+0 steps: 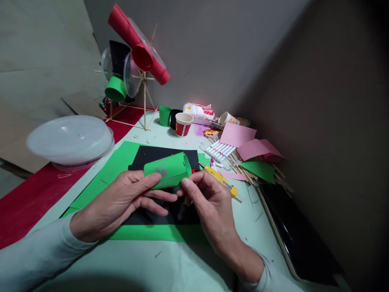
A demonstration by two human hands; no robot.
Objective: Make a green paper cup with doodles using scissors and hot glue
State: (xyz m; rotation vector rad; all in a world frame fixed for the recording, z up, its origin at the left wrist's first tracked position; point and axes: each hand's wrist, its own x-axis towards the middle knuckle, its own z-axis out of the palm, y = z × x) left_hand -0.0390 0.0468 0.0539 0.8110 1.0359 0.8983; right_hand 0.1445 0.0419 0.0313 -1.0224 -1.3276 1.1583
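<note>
Looks to me like you're mid-way through working on that green paper-covered cup [170,170] with the grey star outline sketched on its side. It's lying sideways in the air just above the black paper sheet [158,154], which sits on the bigger green paper sheet [118,162].

Your left hand [121,200] is closed on the cup's body, thumb on top and fingers under. Your right hand [209,200] is pinched shut on the rim end nearest it.

The yellow plastic utility knife [223,182] lies just beyond your right knuckles; I can't tell if it's touching your hand.

My guess is the star is about to get cut out. That would call for freeing the right hand for the knife, with the left keeping the cup from rolling or crushing; thin paper wall, so go light.

Counting the rest:
- **Cups near the wall:** four; one green cup [164,115], one black cup [174,117], one red-and-white paper cup [183,123], and one patterned paper cup [226,117] tipped on its side.
- **Pink paper:** two pink paper sheets [238,134].
- **Markers:** one clear case of markers [219,150].
- **Skewers:** one loose bundle of wooden skewers [243,170]; too many to count.
- **Plastic lids:** one stack of clear plastic lids [71,140].
- **Model:** one stick-frame model with red paper tubes [142,56].
</note>
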